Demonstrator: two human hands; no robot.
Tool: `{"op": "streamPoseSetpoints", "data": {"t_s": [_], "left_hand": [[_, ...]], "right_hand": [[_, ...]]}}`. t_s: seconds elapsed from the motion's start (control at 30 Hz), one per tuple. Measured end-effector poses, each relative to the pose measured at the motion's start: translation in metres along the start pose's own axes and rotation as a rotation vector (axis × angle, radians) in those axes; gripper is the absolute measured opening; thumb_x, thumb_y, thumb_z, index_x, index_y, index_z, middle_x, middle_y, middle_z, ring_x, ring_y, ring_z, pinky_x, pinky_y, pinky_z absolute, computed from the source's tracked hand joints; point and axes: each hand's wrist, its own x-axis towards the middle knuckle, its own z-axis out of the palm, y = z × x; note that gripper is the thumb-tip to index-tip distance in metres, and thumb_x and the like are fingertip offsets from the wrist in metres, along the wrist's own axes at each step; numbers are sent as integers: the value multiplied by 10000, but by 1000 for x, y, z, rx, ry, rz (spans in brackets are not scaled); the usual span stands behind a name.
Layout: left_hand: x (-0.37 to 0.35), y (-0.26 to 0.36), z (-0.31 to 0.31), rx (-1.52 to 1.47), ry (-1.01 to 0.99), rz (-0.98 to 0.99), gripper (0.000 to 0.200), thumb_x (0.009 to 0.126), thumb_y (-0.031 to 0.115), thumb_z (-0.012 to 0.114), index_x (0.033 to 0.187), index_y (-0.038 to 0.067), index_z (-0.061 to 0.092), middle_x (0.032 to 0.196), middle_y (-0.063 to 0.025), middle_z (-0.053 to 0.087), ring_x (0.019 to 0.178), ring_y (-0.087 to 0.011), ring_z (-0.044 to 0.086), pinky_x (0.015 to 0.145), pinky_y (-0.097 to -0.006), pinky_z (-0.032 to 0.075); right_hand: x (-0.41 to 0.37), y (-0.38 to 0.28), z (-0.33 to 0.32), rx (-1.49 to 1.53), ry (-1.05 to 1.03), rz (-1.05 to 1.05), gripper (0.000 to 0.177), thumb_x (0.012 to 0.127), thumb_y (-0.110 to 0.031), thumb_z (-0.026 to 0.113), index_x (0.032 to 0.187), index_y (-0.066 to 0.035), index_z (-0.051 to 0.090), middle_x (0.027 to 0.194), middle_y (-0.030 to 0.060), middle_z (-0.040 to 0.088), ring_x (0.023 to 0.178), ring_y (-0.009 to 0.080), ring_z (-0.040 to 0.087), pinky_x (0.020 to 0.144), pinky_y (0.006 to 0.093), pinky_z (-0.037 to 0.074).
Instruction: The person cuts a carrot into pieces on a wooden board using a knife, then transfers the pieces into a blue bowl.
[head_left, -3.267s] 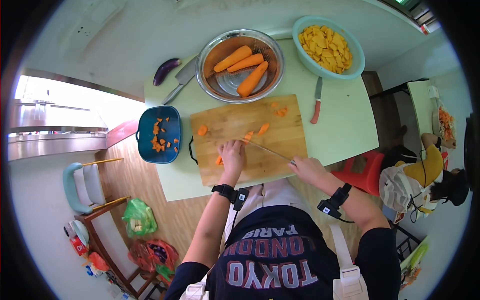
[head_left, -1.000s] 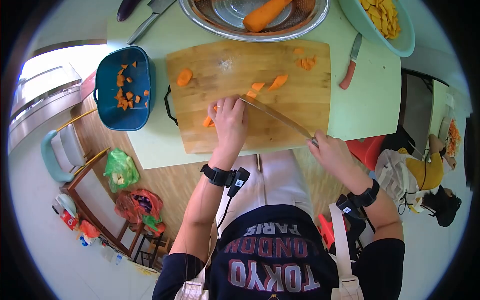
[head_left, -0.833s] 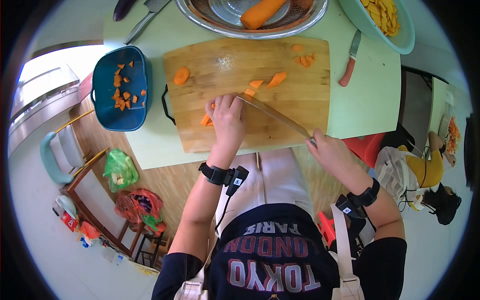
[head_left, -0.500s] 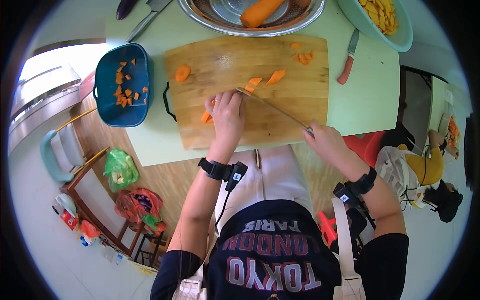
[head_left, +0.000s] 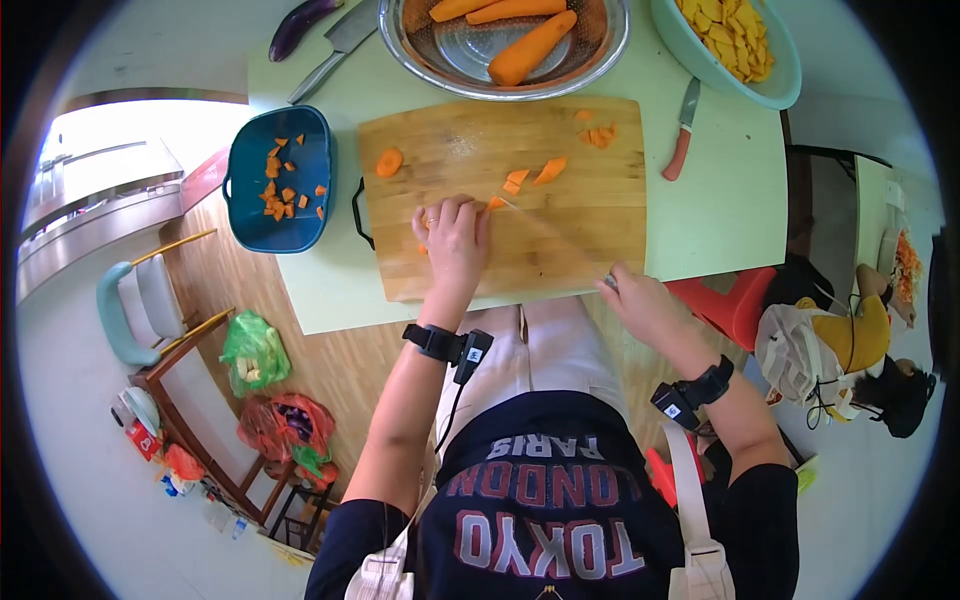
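Note:
My left hand (head_left: 455, 240) is closed over a carrot piece (head_left: 495, 203) on the wooden cutting board (head_left: 590, 240), pressing it down; most of the piece is hidden under my fingers. In my right hand (head_left: 645, 305) is the handle of a kitchen knife (head_left: 560, 238). Its blade is smeared by motion and slants left across the board, its tip beside the carrot at my left fingertips. Cut carrot pieces (head_left: 549, 171) lie just beyond the blade. A round carrot slice (head_left: 389, 162) rests at the board's left, and small carrot bits (head_left: 600, 136) lie at its upper right.
Left of the board stands a blue basin (head_left: 235, 215) with carrot chunks. Behind are a metal colander (head_left: 400, 60) with carrots and a pale green bowl (head_left: 690, 55) of yellow slices. A red-handled knife (head_left: 680, 150), a cleaver (head_left: 350, 30) and an eggplant (head_left: 297, 28) lie around. Another person (head_left: 850, 330) sits at right.
The carrot piece beyond the blade now shows a cut into smaller parts. My right hand and the knife have shifted slightly, and the whole view has moved a little.

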Motion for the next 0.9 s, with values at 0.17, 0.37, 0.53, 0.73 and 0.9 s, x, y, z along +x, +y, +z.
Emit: {"op": "streamPoseSetpoints", "data": {"t_s": [0.17,0.37,0.53,0.73,0.9], "left_hand": [[3,3,6,-6,-13,-4,105,719,106,665,807,94,607,916,-32,581,929,-236,514,925,-429,278],[2,0,10,17,-8,-1,74,720,93,656,776,82,608,890,-18,575,907,-221,510,924,-441,266],[1,-6,-1,-52,39,-1,169,714,93,659,871,68,603,955,-72,567,925,-262,509,880,-412,327],[-13,-40,-34,-34,-5,-186,304,737,54,636,1033,42,570,1002,-138,561,911,-336,513,789,-403,434],[-21,-56,-31,-172,-106,-283,246,757,59,646,996,33,590,828,-125,600,747,-274,574,667,-362,474]], "right_hand": [[-1,-8,8,-52,26,-23,330,905,-337,470,897,-7,467,622,210,591,590,398,592,517,481,464],[4,-10,22,-79,67,1,329,896,-325,487,883,3,479,610,210,591,565,391,594,496,468,473],[12,-1,16,11,69,-12,341,894,-329,490,843,8,494,629,223,587,592,416,579,532,492,458],[-1,-3,16,80,88,-71,356,892,-351,488,843,1,501,646,228,586,624,422,575,557,496,449],[-5,-2,33,85,57,-58,354,893,-347,485,844,3,495,648,223,583,610,419,566,564,497,441]]}}
